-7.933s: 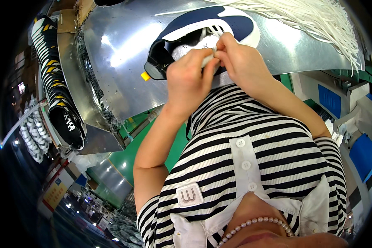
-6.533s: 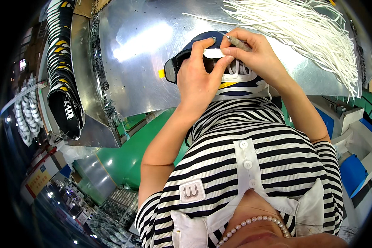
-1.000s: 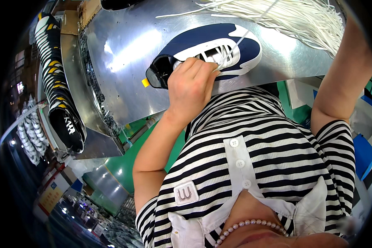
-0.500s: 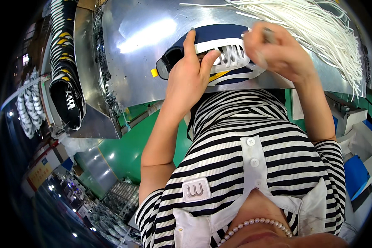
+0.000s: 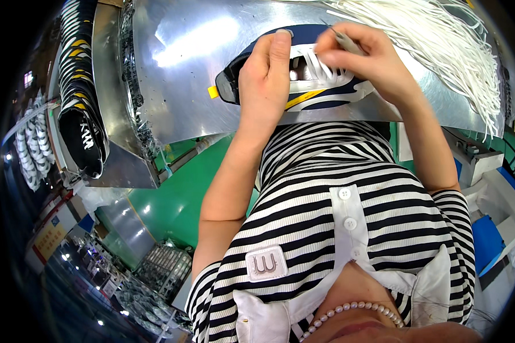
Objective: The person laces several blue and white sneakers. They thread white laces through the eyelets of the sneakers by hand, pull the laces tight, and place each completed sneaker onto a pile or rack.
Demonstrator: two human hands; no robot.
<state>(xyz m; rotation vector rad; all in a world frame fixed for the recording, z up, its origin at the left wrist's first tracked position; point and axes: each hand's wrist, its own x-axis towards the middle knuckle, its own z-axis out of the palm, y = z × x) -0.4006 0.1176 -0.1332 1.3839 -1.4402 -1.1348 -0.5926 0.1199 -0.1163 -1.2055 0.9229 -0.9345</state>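
A metal table is supporting the navy-and-white shoe; a white lace pile is lying beyond the shoe's toe. The left hand, fingers together, is clasping the shoe's ankle end; the right hand is pinching a pointed tool above its toe end. Lacing is crossing the shoe's front; its ankle end is seemingly awaiting more.

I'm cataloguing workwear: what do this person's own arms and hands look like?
The short sleeves have black and white stripes, leaving both forearms bare. The left hand and right hand are without gloves.
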